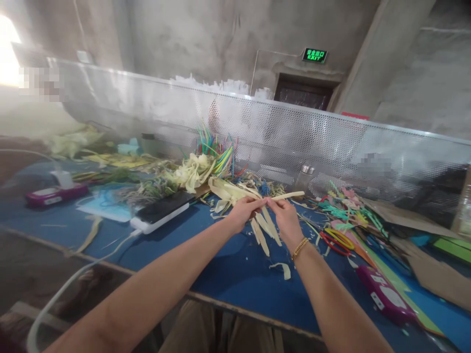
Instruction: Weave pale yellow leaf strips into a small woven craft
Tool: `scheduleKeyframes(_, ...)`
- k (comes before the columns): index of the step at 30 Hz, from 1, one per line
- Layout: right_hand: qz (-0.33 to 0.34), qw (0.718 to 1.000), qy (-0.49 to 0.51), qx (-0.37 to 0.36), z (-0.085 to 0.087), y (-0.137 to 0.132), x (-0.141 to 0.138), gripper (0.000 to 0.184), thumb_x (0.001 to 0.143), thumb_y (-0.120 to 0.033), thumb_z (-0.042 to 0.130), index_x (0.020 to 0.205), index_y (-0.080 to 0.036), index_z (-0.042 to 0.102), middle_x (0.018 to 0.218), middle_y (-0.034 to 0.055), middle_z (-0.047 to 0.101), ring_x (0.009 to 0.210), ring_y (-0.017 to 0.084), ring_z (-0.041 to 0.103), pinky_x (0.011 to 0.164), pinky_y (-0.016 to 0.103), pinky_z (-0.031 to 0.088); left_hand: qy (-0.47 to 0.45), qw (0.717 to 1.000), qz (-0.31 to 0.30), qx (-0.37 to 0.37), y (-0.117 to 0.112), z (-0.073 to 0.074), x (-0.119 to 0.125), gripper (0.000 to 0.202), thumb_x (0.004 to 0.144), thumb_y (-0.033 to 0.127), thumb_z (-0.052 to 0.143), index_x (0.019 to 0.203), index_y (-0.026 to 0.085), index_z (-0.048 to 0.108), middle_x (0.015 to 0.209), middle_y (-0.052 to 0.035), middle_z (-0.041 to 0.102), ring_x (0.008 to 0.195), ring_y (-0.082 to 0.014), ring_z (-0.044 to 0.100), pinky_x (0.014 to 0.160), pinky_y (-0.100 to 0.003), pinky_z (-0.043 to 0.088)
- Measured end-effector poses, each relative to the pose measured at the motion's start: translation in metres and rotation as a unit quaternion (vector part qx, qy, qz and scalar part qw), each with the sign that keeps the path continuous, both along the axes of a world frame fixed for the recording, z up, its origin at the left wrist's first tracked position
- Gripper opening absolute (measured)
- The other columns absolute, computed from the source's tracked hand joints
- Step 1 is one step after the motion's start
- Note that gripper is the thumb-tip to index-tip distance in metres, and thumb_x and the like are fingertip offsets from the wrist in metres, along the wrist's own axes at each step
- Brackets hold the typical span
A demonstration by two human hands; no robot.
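My left hand (243, 212) and my right hand (285, 215) meet over the blue table, fingertips nearly touching. Between them they pinch a pale yellow corn husk strip (292, 195), whose narrow end sticks out to the right past my right fingers. Broader husk pieces (222, 189) spread to the left behind my left hand. Several more husk strips (270, 226) hang or lie below the fingers; which of these the hands also hold I cannot tell. A small husk scrap (284, 269) rests on the table nearer to me.
Left stand a phone (165, 208) on a white power bank with a cable, and a purple device (55, 195). Behind are heaped husks (193, 171) and a perforated metal screen (316, 132). Right lie red-and-yellow-handled scissors (336, 240), another purple device (384, 294) and cardboard (434, 264).
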State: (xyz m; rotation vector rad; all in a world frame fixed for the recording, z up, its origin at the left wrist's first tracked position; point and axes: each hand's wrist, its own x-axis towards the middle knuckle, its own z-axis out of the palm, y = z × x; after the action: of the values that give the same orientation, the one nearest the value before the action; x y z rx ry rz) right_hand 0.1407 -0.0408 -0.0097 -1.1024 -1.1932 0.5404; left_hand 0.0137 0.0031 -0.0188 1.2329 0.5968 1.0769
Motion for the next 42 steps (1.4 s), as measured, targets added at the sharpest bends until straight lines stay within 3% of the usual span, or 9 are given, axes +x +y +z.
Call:
scheduleKeyframes(9,0.001,0.999,0.045,-0.018,-0.001,0.003,0.001,0.030,0.060,-0.045,0.072,0.070,-0.016,0.070,0.073,0.0045,0.070,0.075,0.019,0.060,0.073,0.031,0.044,0.018,0.997,0.055,0.056,-0.001,0.001,0.002,0.016,0.063,0.028,0.066,0.058,0.016,0.057,0.053,0.0024,0.047,0.050,-0.0083,0.039,0.049,-0.023,0.026)
scheduleKeyframes(15,-0.039,0.998,0.047,-0.023,-0.004,0.005,0.000,0.034,0.060,-0.049,0.070,0.068,-0.017,0.068,0.071,0.0046,0.069,0.072,0.019,0.059,0.067,0.030,0.043,0.018,0.996,0.034,0.075,0.001,0.000,0.000,0.015,0.064,0.028,0.064,0.058,0.017,0.058,0.053,0.0029,0.048,0.051,-0.0089,0.040,0.050,-0.024,0.028)
scheduleKeyframes(22,0.044,0.981,-0.114,-0.148,0.020,-0.009,0.031,0.051,0.067,-0.062,0.062,0.044,-0.017,0.060,0.042,0.0027,0.053,0.045,0.012,0.044,0.051,0.028,0.034,0.008,0.999,-0.009,0.039,0.006,0.000,-0.005,0.028,0.060,0.041,0.075,0.065,0.016,0.063,0.062,-0.0014,0.058,0.054,-0.0091,0.045,0.051,-0.023,0.032)
scheduleKeyframes(24,0.063,0.990,-0.069,-0.105,0.029,-0.012,0.040,0.053,0.069,-0.065,0.058,0.044,-0.018,0.058,0.039,0.0005,0.048,0.041,0.010,0.038,0.047,0.027,0.030,0.021,0.998,-0.020,0.051,0.006,0.001,-0.006,0.028,0.060,0.040,0.076,0.067,0.015,0.064,0.065,-0.0031,0.061,0.056,-0.0096,0.047,0.050,-0.022,0.032)
scheduleKeyframes(27,0.007,0.999,-0.039,-0.020,0.032,-0.011,0.045,0.046,0.069,-0.062,0.060,0.060,-0.017,0.067,0.057,0.0044,0.062,0.054,0.014,0.051,0.054,0.028,0.037,0.029,0.995,-0.054,0.073,0.003,0.003,-0.007,0.027,0.061,0.039,0.076,0.070,0.016,0.067,0.068,-0.0043,0.063,0.059,-0.0101,0.050,0.050,-0.021,0.033)
scheduleKeyframes(30,-0.005,0.993,-0.100,-0.060,0.025,-0.007,0.040,0.041,0.066,-0.059,0.064,0.067,-0.018,0.071,0.074,0.0070,0.070,0.073,0.020,0.060,0.070,0.032,0.043,0.053,0.994,-0.077,0.059,-0.001,0.004,-0.008,0.025,0.063,0.038,0.075,0.068,0.015,0.067,0.065,-0.0035,0.061,0.055,-0.0085,0.047,0.048,-0.020,0.031)
scheduleKeyframes(34,0.100,0.986,-0.057,-0.123,0.017,-0.006,0.028,0.039,0.067,-0.056,0.063,0.071,-0.017,0.071,0.074,0.0045,0.070,0.071,0.018,0.060,0.070,0.031,0.043,0.039,0.992,-0.114,0.022,-0.004,0.006,-0.009,0.024,0.063,0.036,0.076,0.067,0.014,0.065,0.060,-0.0004,0.055,0.054,-0.0065,0.046,0.051,-0.020,0.034)
scheduleKeyframes(38,0.088,0.992,-0.003,-0.087,0.017,-0.006,0.018,0.033,0.059,-0.048,0.072,0.071,-0.018,0.069,0.068,0.0009,0.067,0.066,0.015,0.058,0.066,0.028,0.044,-0.006,0.992,-0.128,-0.012,-0.005,0.006,-0.008,0.026,0.064,0.037,0.075,0.071,0.014,0.065,0.065,-0.0015,0.057,0.058,-0.0076,0.049,0.055,-0.020,0.037)
scheduleKeyframes(42,0.090,0.995,-0.005,-0.047,0.013,-0.004,0.011,0.035,0.061,-0.053,0.069,0.066,-0.018,0.067,0.067,0.0023,0.067,0.068,0.016,0.058,0.071,0.030,0.045,0.014,0.998,-0.065,-0.011,-0.006,0.003,-0.004,0.028,0.061,0.039,0.076,0.070,0.014,0.066,0.062,-0.0018,0.057,0.052,-0.0077,0.047,0.048,-0.021,0.032)
